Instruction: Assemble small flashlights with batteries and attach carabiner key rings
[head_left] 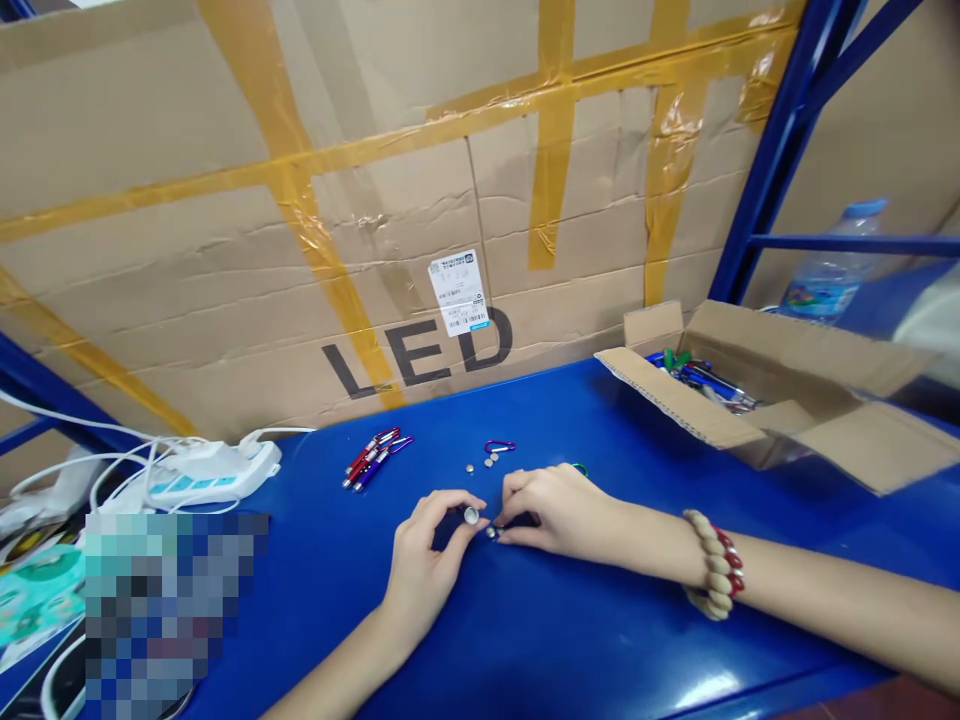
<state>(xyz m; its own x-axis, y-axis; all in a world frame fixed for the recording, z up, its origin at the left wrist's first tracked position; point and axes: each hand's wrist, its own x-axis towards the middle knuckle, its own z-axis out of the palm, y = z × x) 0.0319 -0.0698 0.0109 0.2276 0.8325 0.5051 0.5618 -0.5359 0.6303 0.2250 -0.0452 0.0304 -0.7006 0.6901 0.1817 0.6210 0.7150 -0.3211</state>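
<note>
My left hand (435,545) is closed around a small flashlight tube (471,516), whose round silver end faces up toward me. Close beside it, the fingertips of my right hand (551,512) pinch a small round metal piece (491,533); the fingers partly cover it. Just beyond both hands lie a few button cells (490,461) and a purple carabiner (499,446). A green carabiner (580,468) shows partly behind my right hand. Several red and purple mini flashlights (373,460) with carabiners rest together to the left.
An open cardboard box (675,400) with more pen-like flashlights (709,385) stands at right. On the left are a white power strip (217,475) with cables and a pixelated patch. A large taped carton (420,220) walls the back of the blue table (315,600). A water bottle (825,275) stands behind the frame.
</note>
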